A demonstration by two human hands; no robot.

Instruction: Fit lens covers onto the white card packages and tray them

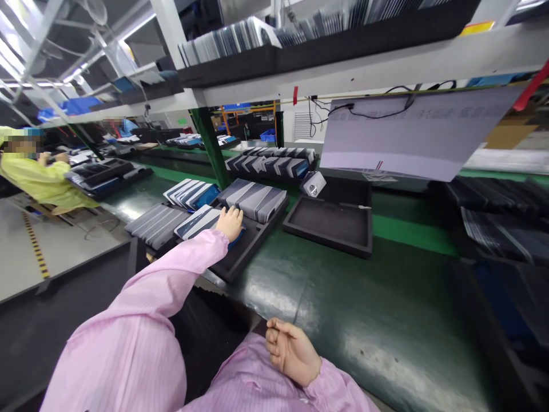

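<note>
My left hand (230, 222) reaches forward in a pink sleeve, fingers curled over the near end of a flat grey and blue unit (198, 221). That unit leans in a black foam tray (240, 257) with a row of like grey units (255, 200) behind it. My right hand (290, 350) rests close to my body at the near edge of the green belt (343, 309). Its fingers are loosely curled and nothing is in them.
An empty black tray (330, 226) lies on the belt to the right, with a small white device (313, 184) at its far corner. A paper sheet (412, 131) hangs from the shelf. Dark stacked trays (501, 223) stand at right. A person in yellow (38, 177) works at left.
</note>
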